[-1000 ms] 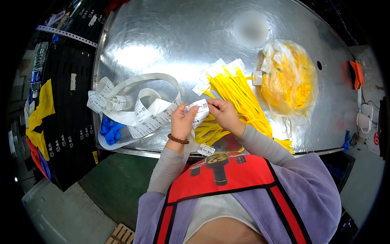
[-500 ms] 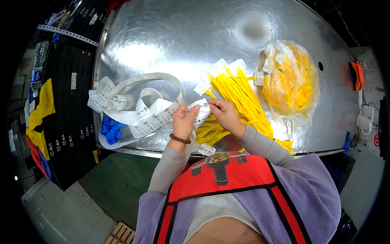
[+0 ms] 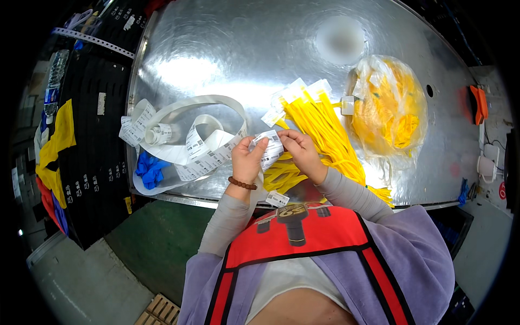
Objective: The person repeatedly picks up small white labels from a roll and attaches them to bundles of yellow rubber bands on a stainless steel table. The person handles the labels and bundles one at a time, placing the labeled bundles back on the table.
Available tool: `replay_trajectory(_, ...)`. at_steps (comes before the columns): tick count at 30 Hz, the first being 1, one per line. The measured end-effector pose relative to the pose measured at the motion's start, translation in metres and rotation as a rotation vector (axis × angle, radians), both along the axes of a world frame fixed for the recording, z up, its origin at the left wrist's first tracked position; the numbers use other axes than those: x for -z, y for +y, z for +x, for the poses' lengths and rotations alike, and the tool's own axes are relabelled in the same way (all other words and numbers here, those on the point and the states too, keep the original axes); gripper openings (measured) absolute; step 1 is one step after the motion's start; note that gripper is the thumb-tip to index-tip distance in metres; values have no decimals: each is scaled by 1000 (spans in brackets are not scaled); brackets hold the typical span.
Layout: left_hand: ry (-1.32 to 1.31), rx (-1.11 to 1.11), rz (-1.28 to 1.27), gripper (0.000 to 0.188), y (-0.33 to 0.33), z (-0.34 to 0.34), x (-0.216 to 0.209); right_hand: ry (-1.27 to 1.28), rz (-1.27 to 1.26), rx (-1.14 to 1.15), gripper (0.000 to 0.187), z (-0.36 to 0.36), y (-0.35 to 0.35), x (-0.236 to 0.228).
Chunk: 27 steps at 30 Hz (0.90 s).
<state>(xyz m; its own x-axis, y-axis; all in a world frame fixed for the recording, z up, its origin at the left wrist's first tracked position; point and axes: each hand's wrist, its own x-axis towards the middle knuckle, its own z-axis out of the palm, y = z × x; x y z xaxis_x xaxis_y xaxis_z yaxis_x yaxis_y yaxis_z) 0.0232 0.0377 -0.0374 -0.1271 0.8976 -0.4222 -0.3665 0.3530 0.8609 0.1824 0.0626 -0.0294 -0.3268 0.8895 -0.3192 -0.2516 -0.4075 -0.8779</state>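
Observation:
My left hand grips a strip of white printed labels, thumb on top, and the strip bends over its fingers. Beside the strip's right edge, my right hand has its thumb and fingertips pinched together; what lies between them is too small to make out. From my left hand the label strip loops across the metal table to a coiled end at the left. Just beyond and under my right hand lies a bundle of yellow straps with white tags at the far end.
A clear plastic bag of yellow straps sits on the metal table, right of the bundle. Crumpled blue material lies at the left. One loose label rests by the near edge. Black crates stand along the left side.
Both hands stay nearly in place. The label strip between them has tilted a little, and the whole view has shifted slightly.

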Motion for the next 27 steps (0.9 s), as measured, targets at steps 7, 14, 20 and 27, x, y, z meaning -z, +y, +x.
replay_trajectory(7, 10, 4, 33, 17, -3, 2, 3, -113, 130, 40, 15, -12, -2, -1)
replay_trajectory(14, 159, 187, 38, 15, -16, -10, -8, -206, 189, 302, 15, -18, 9, 3)
replay_trajectory(20, 340, 47, 265, 9, -35, -98, -23, -569, 407, 176, 15, -9, -17, 15)
replay_trajectory(27, 842, -32, 181, 13, -40, -191, -9, -518, 836, -542, 22, -18, -52, 9)
